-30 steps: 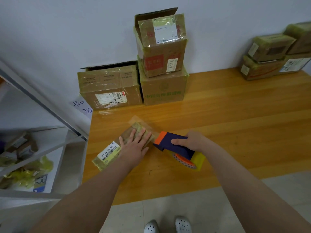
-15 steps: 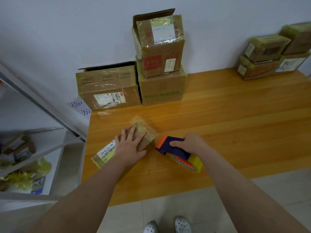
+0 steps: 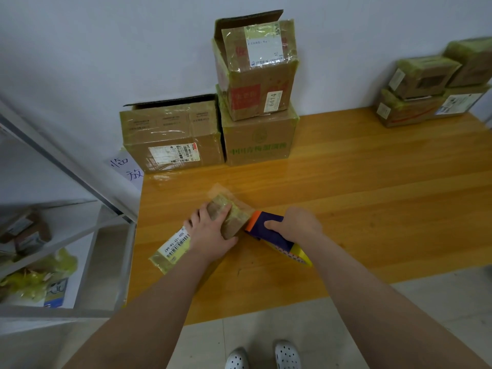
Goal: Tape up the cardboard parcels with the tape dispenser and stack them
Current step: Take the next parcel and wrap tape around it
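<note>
Your left hand (image 3: 210, 235) clamps the small parcel (image 3: 237, 221) flat on the table (image 3: 359, 198), likely bracing it; your right hand (image 3: 295, 227) grips the tape dispenser (image 3: 266, 231), nose against the parcel's end for taping.

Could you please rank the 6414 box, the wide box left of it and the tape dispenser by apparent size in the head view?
1. 6414 box, wide box: too alike to rank.
2. tape dispenser: clearly smallest, though nearest.
</note>
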